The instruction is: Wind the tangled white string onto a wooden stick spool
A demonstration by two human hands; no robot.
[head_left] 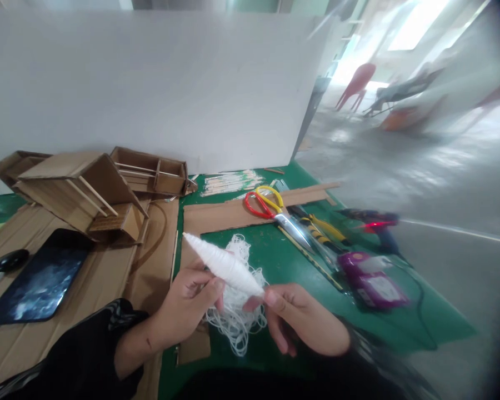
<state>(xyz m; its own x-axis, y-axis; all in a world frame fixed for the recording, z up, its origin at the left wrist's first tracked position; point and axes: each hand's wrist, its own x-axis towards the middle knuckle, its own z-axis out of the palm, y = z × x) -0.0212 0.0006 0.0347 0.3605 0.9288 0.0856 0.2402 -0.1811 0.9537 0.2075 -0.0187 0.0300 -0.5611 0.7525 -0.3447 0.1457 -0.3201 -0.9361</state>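
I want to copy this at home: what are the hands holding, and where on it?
A white spindle: the left hand holds it near its middle, and the right hand pinches its lower right tip.

A craft workshop, or a room used as one: a green table [270, 253] holds scissors [290, 229], yellow pliers [330, 229], a blurred gun-shaped tool [373, 218], a cardboard strip [216, 218], thin sticks [233, 182] and heaped string [237, 330]. Cardboard boxes [73, 165] sit at left. Beyond a white panel [150, 83], a red chair [358, 80] stands on a wide grey floor [354, 144].
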